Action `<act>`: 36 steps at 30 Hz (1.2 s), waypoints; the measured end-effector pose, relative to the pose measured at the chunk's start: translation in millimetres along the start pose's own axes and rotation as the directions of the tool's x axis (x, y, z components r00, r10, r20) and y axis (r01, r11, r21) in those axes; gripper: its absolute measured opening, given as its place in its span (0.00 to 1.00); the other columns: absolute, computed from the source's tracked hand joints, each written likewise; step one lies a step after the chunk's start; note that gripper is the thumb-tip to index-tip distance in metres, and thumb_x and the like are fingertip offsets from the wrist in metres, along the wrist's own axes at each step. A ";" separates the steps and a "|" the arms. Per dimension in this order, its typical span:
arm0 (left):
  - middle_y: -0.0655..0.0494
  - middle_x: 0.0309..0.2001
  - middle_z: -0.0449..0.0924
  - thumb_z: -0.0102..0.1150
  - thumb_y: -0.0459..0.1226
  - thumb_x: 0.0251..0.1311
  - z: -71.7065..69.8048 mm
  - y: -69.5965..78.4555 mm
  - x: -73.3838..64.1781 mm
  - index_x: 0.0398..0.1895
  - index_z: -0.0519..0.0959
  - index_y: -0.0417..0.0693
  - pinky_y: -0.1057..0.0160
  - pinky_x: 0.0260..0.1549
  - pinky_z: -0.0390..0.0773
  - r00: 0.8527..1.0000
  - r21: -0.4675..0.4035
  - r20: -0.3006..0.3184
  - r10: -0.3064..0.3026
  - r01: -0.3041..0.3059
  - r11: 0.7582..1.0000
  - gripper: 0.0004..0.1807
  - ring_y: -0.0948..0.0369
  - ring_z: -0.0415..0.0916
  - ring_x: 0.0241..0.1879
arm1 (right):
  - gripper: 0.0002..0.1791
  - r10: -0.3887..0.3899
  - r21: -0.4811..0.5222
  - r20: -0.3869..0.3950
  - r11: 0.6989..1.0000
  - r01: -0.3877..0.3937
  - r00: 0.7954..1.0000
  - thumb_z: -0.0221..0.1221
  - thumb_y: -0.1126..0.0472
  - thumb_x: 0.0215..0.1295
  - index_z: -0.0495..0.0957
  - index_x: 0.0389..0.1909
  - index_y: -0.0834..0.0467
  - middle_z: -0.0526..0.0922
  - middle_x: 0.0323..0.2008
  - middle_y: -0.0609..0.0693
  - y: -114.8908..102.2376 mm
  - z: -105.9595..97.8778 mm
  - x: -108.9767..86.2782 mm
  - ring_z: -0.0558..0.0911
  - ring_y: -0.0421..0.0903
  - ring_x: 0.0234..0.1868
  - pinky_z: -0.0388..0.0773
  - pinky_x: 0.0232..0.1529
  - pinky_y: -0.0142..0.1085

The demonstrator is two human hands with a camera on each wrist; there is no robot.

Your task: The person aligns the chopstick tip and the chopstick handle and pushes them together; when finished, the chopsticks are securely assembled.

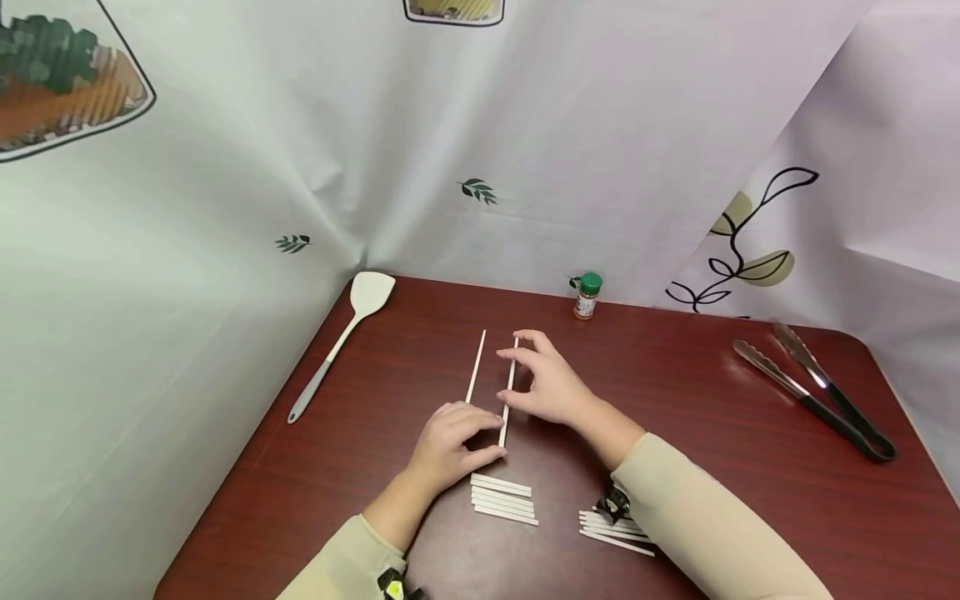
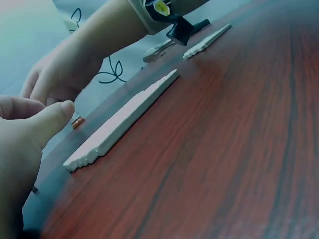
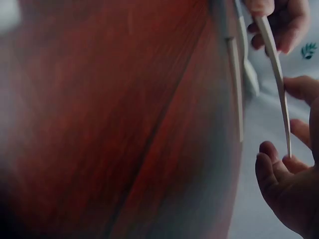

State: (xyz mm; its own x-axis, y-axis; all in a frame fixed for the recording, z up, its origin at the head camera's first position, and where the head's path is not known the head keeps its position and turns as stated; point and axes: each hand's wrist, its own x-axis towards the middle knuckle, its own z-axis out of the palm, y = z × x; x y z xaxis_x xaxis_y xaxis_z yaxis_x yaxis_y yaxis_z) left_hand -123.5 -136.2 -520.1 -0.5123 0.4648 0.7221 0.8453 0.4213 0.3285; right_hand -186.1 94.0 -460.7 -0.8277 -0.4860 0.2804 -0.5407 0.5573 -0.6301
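Note:
A thin white stick [image 1: 512,377] runs lengthwise between both hands above the dark red table. My left hand [image 1: 452,442] pinches its near end between thumb and fingers. Around its far part curve the thumb and fingers of my right hand [image 1: 551,382]; the right wrist view shows that stick [image 3: 278,74] with fingers on both sides of it. A second white stick [image 1: 476,367] lies on the table to the left, its near end hidden by my left hand. Close below my left hand lies a row of shorter-looking white sticks [image 1: 502,502], seen edge-on as a pale stack [image 2: 124,117].
Another group of white sticks [image 1: 600,525] lies under the right sleeve, partly covered. A white spatula [image 1: 371,292] lies at the left edge, a green-capped spice jar [image 1: 587,298] stands at the back, and metal tongs [image 1: 772,373] lie at the right. White printed sheeting walls the table's back and sides.

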 end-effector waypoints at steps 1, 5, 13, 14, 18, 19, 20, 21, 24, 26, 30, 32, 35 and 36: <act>0.61 0.42 0.90 0.87 0.41 0.43 0.2 -1.1 0.0 0.46 0.89 0.49 0.57 0.44 0.80 1.000 0.000 -0.001 -0.011 0.011 1.000 0.24 0.60 0.85 0.42 | 0.35 0.013 0.007 0.020 1.000 -0.013 1.000 0.78 0.54 0.56 0.83 0.66 0.58 0.65 0.75 0.65 2.8 0.7 2.0 0.85 0.52 0.44 0.81 0.53 0.47; 0.60 0.43 0.90 0.87 0.40 0.45 -0.5 -7.9 -1.0 0.45 0.90 0.49 0.54 0.48 0.79 0.999 0.011 0.014 -0.049 0.049 0.999 0.22 0.57 0.84 0.46 | 0.35 0.040 0.001 0.077 0.999 -0.040 0.996 0.77 0.52 0.57 0.83 0.65 0.60 0.65 0.75 0.68 12.2 2.8 7.2 0.78 0.60 0.64 0.76 0.64 0.54; 0.62 0.48 0.90 0.85 0.43 0.48 -3.4 -17.5 -2.9 0.40 0.92 0.55 0.46 0.53 0.75 0.989 0.066 0.124 -0.083 0.075 0.995 0.16 0.52 0.82 0.53 | 0.37 0.082 -0.111 0.176 0.992 -0.063 0.981 0.76 0.48 0.57 0.81 0.67 0.58 0.69 0.72 0.66 23.4 8.4 19.8 0.72 0.67 0.69 0.71 0.68 0.59; 0.62 0.48 0.90 0.85 0.43 0.48 -3.4 -17.7 -2.9 0.40 0.92 0.55 0.46 0.54 0.74 0.987 0.071 0.133 -0.089 0.080 0.994 0.15 0.52 0.81 0.54 | 0.38 0.088 -0.123 0.192 0.990 -0.065 0.977 0.76 0.48 0.57 0.81 0.68 0.57 0.70 0.72 0.66 23.4 9.4 22.2 0.72 0.67 0.69 0.71 0.67 0.59; 0.64 0.48 0.90 0.84 0.44 0.49 -3.1 -18.2 -3.3 0.37 0.91 0.57 0.46 0.53 0.72 0.984 0.087 0.138 -0.112 0.101 0.991 0.13 0.53 0.80 0.54 | 0.40 0.127 -0.152 0.245 0.984 -0.091 0.961 0.76 0.47 0.57 0.79 0.70 0.55 0.70 0.72 0.63 21.7 12.2 30.0 0.70 0.66 0.67 0.71 0.66 0.58; 0.64 0.48 0.90 0.84 0.44 0.49 -2.8 -18.1 -3.5 0.37 0.91 0.57 0.46 0.54 0.72 0.983 0.090 0.141 -0.120 0.108 0.990 0.12 0.53 0.80 0.55 | 0.40 0.136 -0.163 0.250 0.982 -0.096 0.959 0.76 0.46 0.57 0.79 0.71 0.54 0.70 0.72 0.62 22.3 13.4 31.4 0.70 0.65 0.67 0.71 0.65 0.57; 0.63 0.48 0.90 0.83 0.44 0.50 -2.5 -18.0 -3.6 0.38 0.91 0.56 0.46 0.54 0.72 0.981 0.092 0.144 -0.127 0.115 0.989 0.12 0.53 0.80 0.55 | 0.40 0.144 -0.170 0.253 0.980 -0.103 0.957 0.76 0.46 0.58 0.79 0.71 0.54 0.70 0.72 0.62 22.4 14.5 32.1 0.70 0.65 0.66 0.71 0.65 0.57; 0.63 0.48 0.90 0.83 0.44 0.51 -2.3 -17.7 -3.7 0.38 0.91 0.56 0.46 0.54 0.72 0.980 0.092 0.146 -0.134 0.121 0.988 0.12 0.53 0.80 0.55 | 0.39 0.150 -0.176 0.251 0.978 -0.107 0.956 0.76 0.45 0.58 0.80 0.70 0.53 0.70 0.72 0.61 22.7 15.7 32.5 0.70 0.64 0.65 0.72 0.64 0.57; 0.62 0.48 0.90 0.82 0.43 0.52 -1.8 -17.4 -3.6 0.39 0.91 0.56 0.46 0.54 0.71 0.977 0.096 0.150 -0.152 0.138 0.986 0.12 0.53 0.80 0.55 | 0.38 0.160 -0.192 0.231 0.975 -0.116 0.960 0.74 0.44 0.59 0.81 0.70 0.52 0.71 0.73 0.59 24.2 19.5 32.8 0.71 0.63 0.63 0.73 0.62 0.56; 0.62 0.48 0.90 0.81 0.42 0.52 -1.8 -17.5 -3.3 0.39 0.91 0.55 0.46 0.54 0.71 0.978 0.098 0.142 -0.154 0.141 0.985 0.12 0.53 0.80 0.55 | 0.37 0.160 -0.198 0.209 0.973 -0.119 0.965 0.73 0.44 0.59 0.81 0.69 0.53 0.71 0.73 0.58 25.0 21.9 32.9 0.71 0.62 0.63 0.73 0.61 0.57; 0.63 0.48 0.89 0.79 0.39 0.51 -1.9 -18.2 -3.3 0.39 0.91 0.55 0.46 0.52 0.71 0.981 0.109 0.120 -0.154 0.141 0.984 0.11 0.53 0.80 0.54 | 0.40 0.162 -0.210 0.180 0.970 -0.123 0.970 0.73 0.43 0.61 0.79 0.72 0.56 0.71 0.74 0.58 26.6 25.1 34.0 0.72 0.62 0.64 0.74 0.61 0.56; 0.63 0.49 0.89 0.79 0.39 0.53 -1.6 -18.4 -3.5 0.40 0.91 0.55 0.46 0.52 0.71 0.981 0.116 0.113 -0.158 0.145 0.983 0.11 0.53 0.80 0.54 | 0.42 0.165 -0.212 0.175 0.969 -0.127 0.971 0.73 0.43 0.62 0.76 0.74 0.58 0.71 0.75 0.58 26.5 25.8 34.3 0.72 0.63 0.65 0.73 0.63 0.56; 0.62 0.49 0.89 0.79 0.38 0.55 -0.8 -18.2 -4.1 0.42 0.91 0.54 0.45 0.51 0.71 0.978 0.123 0.106 -0.177 0.164 0.979 0.11 0.53 0.80 0.55 | 0.43 0.168 -0.213 0.166 0.968 -0.131 0.972 0.73 0.44 0.64 0.74 0.75 0.61 0.71 0.76 0.59 25.1 26.7 34.6 0.72 0.62 0.67 0.72 0.64 0.55; 0.62 0.49 0.89 0.79 0.38 0.56 -0.3 -18.2 -4.4 0.42 0.91 0.53 0.45 0.51 0.71 0.978 0.127 0.102 -0.182 0.168 0.978 0.11 0.53 0.80 0.55 | 0.43 0.169 -0.218 0.164 0.967 -0.132 0.972 0.72 0.44 0.64 0.74 0.75 0.61 0.71 0.76 0.59 24.7 27.1 34.6 0.73 0.62 0.67 0.72 0.65 0.54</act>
State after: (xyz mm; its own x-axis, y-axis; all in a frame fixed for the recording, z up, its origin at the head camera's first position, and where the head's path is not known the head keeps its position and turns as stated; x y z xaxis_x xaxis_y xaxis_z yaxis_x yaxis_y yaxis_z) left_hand -136.6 -146.2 -529.1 -0.6701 0.4578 0.5843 0.7209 0.5887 0.3656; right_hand -224.0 72.7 -486.1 -0.8714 -0.4883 0.0475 -0.4466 0.7494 -0.4887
